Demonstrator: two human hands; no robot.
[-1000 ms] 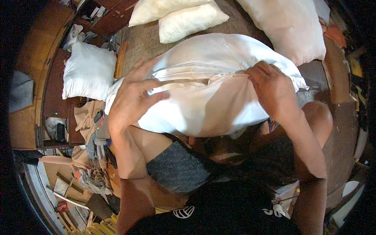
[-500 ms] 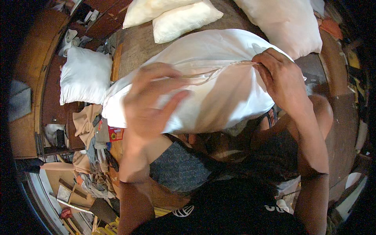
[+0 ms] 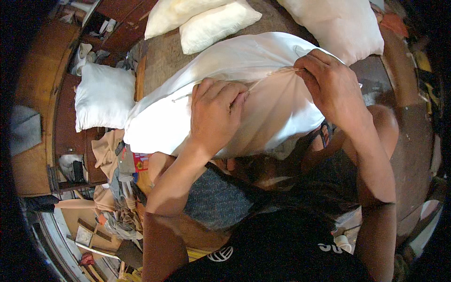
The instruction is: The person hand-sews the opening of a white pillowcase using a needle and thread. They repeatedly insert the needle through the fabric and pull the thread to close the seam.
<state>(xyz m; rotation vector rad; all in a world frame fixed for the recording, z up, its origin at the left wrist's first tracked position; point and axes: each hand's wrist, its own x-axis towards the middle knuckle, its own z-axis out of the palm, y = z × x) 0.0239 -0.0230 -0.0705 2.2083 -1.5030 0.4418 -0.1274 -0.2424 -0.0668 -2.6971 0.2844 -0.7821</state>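
Across my lap lies a large, plump white pillow (image 3: 277,113) with a gathered seam running lengthwise along its top. My right hand (image 3: 331,87) pinches the seam's edge toward the right end, thumb and fingers closed on the cloth. Left of it, my left hand (image 3: 218,110) is closed on the same seam near the pillow's middle, its thumb pressed to the fingers. Between the two hands the seam is drawn fairly taut. Whether it is sewn or open under the fingers cannot be made out.
Two cream pillows (image 3: 218,26) lie on the brown surface (image 3: 162,66) beyond. A bigger pale pillow (image 3: 340,28) is at the far right, a small white pillow (image 3: 104,96) at the left. Piled clothes (image 3: 105,155) and wooden cabinets (image 3: 35,70) stand along the left side.
My left hand, blurred and apart from the seam before, has moved right and closed on the seam. My right hand keeps its pinch, shifted slightly left in the picture.
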